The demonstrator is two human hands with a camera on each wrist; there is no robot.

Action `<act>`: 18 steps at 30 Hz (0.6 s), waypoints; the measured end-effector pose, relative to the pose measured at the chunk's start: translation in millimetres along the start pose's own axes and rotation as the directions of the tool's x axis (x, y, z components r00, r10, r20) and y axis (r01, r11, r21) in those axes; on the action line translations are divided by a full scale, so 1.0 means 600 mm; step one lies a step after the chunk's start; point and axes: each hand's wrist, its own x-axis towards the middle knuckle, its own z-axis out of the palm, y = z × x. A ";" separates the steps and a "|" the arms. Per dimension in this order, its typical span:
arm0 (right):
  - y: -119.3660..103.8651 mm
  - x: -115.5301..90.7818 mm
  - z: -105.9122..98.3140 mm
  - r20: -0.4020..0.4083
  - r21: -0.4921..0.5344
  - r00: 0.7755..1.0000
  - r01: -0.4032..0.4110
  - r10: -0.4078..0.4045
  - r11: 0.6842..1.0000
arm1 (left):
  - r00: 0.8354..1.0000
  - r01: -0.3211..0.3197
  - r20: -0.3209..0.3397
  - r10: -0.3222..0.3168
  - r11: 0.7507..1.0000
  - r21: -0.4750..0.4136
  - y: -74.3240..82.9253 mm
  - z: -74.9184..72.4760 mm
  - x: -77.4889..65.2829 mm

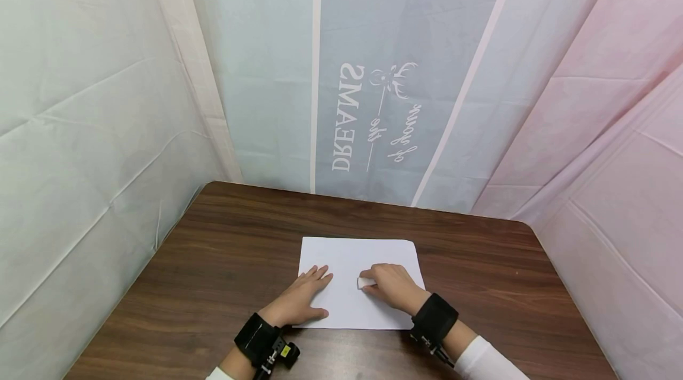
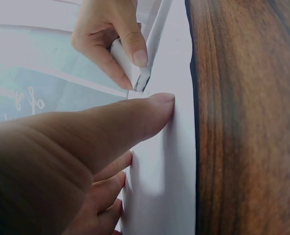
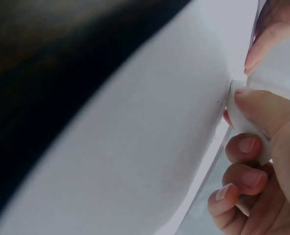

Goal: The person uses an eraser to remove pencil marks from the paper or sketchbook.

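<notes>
A white sheet of paper (image 1: 341, 255) lies on the brown wooden table. My left hand (image 1: 301, 300) rests on the paper's left part with fingers spread; its thumb (image 2: 154, 105) presses near the front edge. Between the thumb and fingers of my right hand (image 1: 395, 286) is a white eraser (image 3: 242, 115), its end against the paper. The eraser (image 2: 127, 58) has a dark smudged tip in the left wrist view. Small dark crumbs lie on the paper beside it in the right wrist view. The right hand covers part of the eraser.
The wood-grain table (image 1: 229, 249) extends around the sheet on all sides. Pale fabric curtains (image 1: 267, 72) hang behind the table and along both sides. Each wrist wears a black strap (image 1: 434, 318) with a small camera.
</notes>
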 end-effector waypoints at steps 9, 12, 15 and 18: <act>0.005 -0.007 -0.002 -0.010 -0.003 1.000 -0.003 0.003 1.000 | 1.000 0.006 0.002 -0.006 1.000 0.003 0.001 -0.001 0.000; 0.006 -0.008 -0.002 -0.011 -0.006 1.000 -0.003 0.003 1.000 | 1.000 0.006 0.003 -0.006 1.000 0.009 0.002 0.000 0.000; 0.008 -0.009 -0.003 -0.012 -0.011 1.000 0.002 -0.002 1.000 | 1.000 0.005 0.002 -0.005 1.000 0.011 0.002 0.000 -0.001; 0.009 -0.010 -0.004 -0.013 -0.015 1.000 0.000 0.000 1.000 | 1.000 0.004 0.001 -0.004 1.000 0.015 0.002 0.000 -0.001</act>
